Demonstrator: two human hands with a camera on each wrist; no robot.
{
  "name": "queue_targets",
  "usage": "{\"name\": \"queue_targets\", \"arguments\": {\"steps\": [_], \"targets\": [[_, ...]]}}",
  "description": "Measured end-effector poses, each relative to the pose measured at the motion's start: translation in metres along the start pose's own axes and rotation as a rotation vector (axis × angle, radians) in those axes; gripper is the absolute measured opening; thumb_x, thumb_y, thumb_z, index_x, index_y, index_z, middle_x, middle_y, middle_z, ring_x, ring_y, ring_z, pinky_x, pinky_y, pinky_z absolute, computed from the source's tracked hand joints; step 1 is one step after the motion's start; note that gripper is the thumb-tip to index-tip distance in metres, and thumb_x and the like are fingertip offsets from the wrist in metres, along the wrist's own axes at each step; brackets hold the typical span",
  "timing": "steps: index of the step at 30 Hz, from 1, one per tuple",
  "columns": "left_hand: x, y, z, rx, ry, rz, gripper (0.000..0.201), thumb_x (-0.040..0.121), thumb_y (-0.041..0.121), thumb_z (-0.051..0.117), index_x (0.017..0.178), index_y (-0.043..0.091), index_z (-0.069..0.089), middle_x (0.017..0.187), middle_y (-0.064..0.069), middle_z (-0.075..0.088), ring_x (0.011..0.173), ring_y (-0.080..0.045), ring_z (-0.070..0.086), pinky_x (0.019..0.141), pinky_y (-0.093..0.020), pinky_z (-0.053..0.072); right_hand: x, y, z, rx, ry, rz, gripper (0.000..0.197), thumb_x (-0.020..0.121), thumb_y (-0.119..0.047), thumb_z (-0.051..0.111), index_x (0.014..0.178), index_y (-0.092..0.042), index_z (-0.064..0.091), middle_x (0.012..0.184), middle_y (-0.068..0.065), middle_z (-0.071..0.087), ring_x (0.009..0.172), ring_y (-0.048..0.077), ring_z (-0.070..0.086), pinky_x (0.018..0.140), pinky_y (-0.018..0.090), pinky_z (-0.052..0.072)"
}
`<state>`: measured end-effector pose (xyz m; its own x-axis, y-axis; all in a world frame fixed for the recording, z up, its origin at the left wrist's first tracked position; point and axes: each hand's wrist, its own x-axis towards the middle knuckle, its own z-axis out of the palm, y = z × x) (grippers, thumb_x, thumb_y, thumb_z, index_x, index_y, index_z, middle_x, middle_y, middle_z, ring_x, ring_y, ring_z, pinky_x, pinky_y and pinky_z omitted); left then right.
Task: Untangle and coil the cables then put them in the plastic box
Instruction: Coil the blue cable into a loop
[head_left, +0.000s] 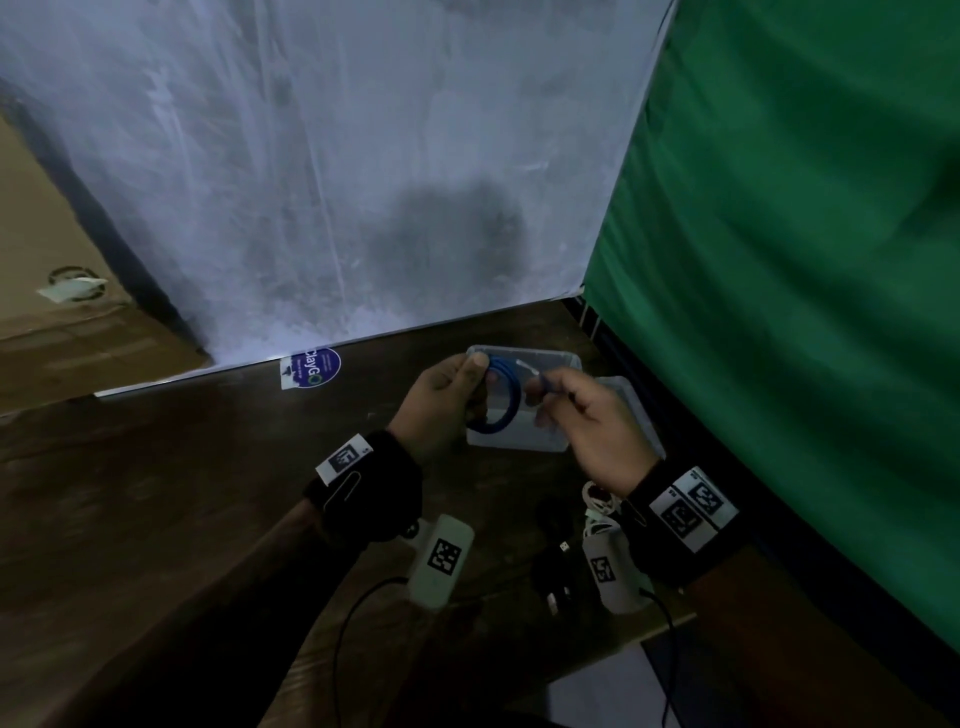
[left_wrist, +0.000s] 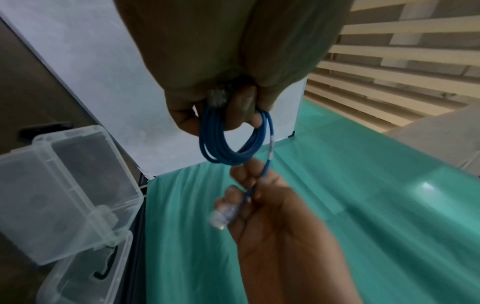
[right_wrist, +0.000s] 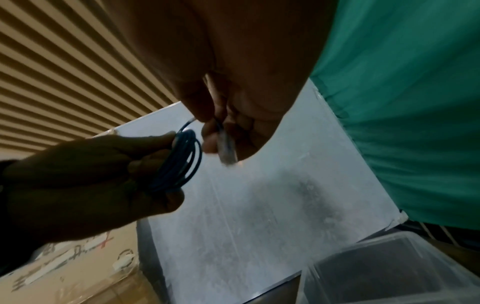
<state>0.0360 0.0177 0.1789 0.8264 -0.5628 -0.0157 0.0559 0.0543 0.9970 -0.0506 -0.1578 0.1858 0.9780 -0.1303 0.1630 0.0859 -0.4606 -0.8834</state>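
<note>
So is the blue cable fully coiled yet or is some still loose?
Mostly coiled: the left hand holds the blue cable loops, while the right hand pinches a short loose end.

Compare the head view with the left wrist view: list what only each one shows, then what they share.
Only the head view shows the round blue sticker at the table's far edge, the white cable and black cable lying near the person, and both wrist bands.

Only the left wrist view shows the clear plug on the free end in the right hand, a second plug tucked inside the left hand, and the slatted wall.

Both show the blue cable coiled in the left hand, and the open plastic box with its lid.
</note>
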Motion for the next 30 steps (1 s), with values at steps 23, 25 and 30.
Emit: {"name": "queue_targets", "arguments": {"steps": [23, 25, 30], "targets": [[-0.015, -0.003, 0.037, 0.013, -0.009, 0.069, 0.024, 0.103, 0.018, 0.035, 0.104, -0.003, 0.046, 0.081, -0.004, 0.051, 0.061, -0.007, 0.050, 0.057, -0.020, 0.044, -0.005, 0.003, 0.020, 0.506, 0.126, 0.171, 0.059, 0.071, -0.038, 0.079, 0.121, -0.021, 0.054, 0.113, 0.006, 0.070, 0.106, 0.022, 0.068, 0.088, 0.037, 0.056], [-0.016, -0.003, 0.041, -0.026, 0.002, 0.052, 0.025, 0.103, 0.018, 0.036, 0.108, -0.005, 0.047, 0.078, -0.004, 0.051, 0.061, -0.010, 0.049, 0.057, -0.024, 0.042, -0.003, 0.001, 0.021, 0.531, 0.177, 0.191, 0.058, 0.073, -0.043, 0.074, 0.121, -0.016, 0.055, 0.111, 0.009, 0.071, 0.103, 0.023, 0.069, 0.087, 0.038, 0.056], [-0.016, -0.003, 0.035, 0.071, -0.045, 0.100, 0.024, 0.099, 0.018, 0.049, 0.115, 0.000, 0.050, 0.092, -0.018, 0.058, 0.073, -0.023, 0.056, 0.066, -0.034, 0.049, -0.004, -0.003, 0.015, 0.534, 0.160, 0.158, 0.028, 0.092, -0.026, 0.064, 0.112, -0.008, 0.058, 0.098, 0.007, 0.071, 0.088, 0.013, 0.070, 0.072, 0.023, 0.054]]}}
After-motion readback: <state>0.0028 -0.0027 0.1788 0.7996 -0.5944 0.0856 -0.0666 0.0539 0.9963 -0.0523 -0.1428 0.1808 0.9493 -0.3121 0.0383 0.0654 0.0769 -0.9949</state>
